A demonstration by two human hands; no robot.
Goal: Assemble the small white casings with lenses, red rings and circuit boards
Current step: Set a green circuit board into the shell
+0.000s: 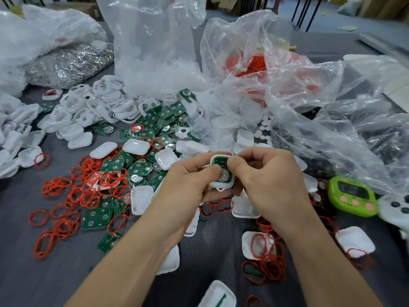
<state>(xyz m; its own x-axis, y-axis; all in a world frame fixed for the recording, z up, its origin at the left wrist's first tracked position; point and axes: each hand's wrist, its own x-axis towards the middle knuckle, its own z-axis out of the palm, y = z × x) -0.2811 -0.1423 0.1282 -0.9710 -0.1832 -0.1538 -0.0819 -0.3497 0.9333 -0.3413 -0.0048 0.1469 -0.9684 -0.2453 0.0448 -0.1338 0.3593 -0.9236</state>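
Centrally, the left hand [188, 185] and the right hand [265, 180] each have a pinching grip on one white casing [223, 185]. Both thumbs press the green circuit board [218, 161] seated inside it, above the counter [22, 240]. Loose red rings [88, 191] and spare boards [155, 124] lie to the left, and a green timer [352, 196] sits on the right.

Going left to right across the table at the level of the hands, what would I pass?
Heap of red rings → left hand → white casing gripped by both hands → right hand → green timer → white controller.
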